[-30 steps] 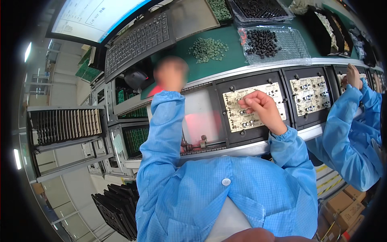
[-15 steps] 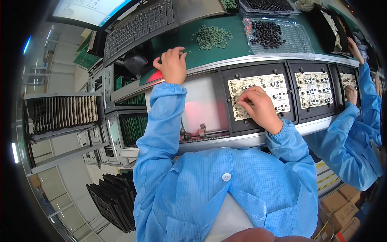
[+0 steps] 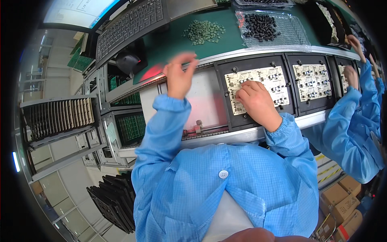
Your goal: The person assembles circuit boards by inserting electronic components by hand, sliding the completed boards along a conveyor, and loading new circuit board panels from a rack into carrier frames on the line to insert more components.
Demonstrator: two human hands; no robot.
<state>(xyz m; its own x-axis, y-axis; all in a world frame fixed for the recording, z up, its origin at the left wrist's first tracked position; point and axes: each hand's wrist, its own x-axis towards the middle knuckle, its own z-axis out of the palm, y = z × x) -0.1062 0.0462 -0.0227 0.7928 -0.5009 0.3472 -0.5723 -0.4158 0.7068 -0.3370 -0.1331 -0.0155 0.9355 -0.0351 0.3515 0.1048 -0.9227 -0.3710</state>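
The circuit board (image 3: 269, 82) lies in a black frame (image 3: 246, 65), below the right hand (image 3: 254, 97). The right hand's fingers curl closely together over the board's left portion; whether they pinch a part cannot be told. The left hand (image 3: 180, 76) is blurred near the bench (image 3: 225, 42) edge; its grip cannot be told. Guide fingertips straight down, keeping the palm clear of standing components (image 3: 278, 88).

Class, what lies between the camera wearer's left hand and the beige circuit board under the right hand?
Between the left hand and the circuit board, the head view shows a bare stretch of pale panel, then the black frame's left edge.
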